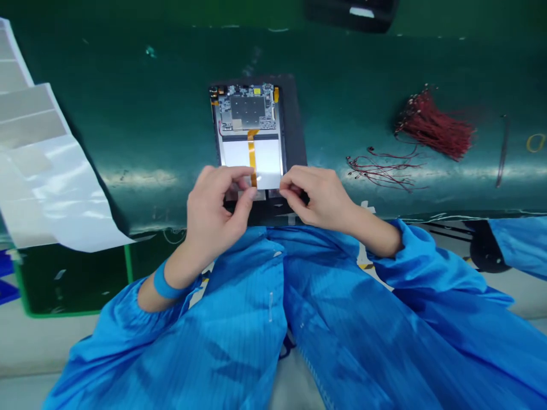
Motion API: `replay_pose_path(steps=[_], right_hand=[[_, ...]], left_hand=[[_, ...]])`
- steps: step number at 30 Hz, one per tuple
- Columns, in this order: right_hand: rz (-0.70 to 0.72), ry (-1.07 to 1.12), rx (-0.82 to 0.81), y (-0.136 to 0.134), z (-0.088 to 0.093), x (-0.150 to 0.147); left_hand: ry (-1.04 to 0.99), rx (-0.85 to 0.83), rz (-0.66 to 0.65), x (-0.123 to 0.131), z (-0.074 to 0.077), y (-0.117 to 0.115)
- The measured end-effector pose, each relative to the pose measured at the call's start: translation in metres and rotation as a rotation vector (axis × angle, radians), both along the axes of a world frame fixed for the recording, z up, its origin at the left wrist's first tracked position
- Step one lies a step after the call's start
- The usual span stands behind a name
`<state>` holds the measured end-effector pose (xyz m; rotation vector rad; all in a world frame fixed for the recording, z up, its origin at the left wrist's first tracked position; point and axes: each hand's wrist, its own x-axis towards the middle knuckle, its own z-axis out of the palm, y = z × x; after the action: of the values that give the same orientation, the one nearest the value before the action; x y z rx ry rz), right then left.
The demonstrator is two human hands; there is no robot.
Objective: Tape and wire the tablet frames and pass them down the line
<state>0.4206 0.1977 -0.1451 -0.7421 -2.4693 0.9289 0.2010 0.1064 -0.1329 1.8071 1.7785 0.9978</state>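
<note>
An opened tablet (282, 122) lies on a dark mat (294, 108), its green-black circuit board (248, 108) at the far end. Below the board are pale battery cells (271, 162), with an orange flat ribbon cable (252, 151) running down between them. My left hand (220, 202) has its thumb and index finger bent together over the lower end of the ribbon cable. At the tablet's lower right corner, my right hand (314, 193) pinches with thumb and index finger. What either pinch holds is too small to make out.
Right of the tablet lie a bundle of dark red wires (436, 125), several loose wires (384, 168) and a thin tool-like strip (503, 151). Film sheets (55, 165) hang over the left table edge, above a green bin (77, 279). A black object (352, 14) sits at the back.
</note>
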Motion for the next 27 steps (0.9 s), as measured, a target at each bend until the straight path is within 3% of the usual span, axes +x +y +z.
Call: replay_pose_path(steps=[4,8,27], right_hand=[[0.149,-0.201,0.076,-0.003,-0.003,-0.005],[0.203,-0.315,0.108,-0.003,-0.002,-0.011],[0.242,-0.397,0.07,-0.002,0.005,-0.015]], left_hand=[[0.157,0.172,0.017,-0.013,-0.02,-0.018],[0.197,0.251,-0.018,-0.013,-0.033,-0.031],[0.32,0.319,-0.156,-0.005,-0.048,-0.034]])
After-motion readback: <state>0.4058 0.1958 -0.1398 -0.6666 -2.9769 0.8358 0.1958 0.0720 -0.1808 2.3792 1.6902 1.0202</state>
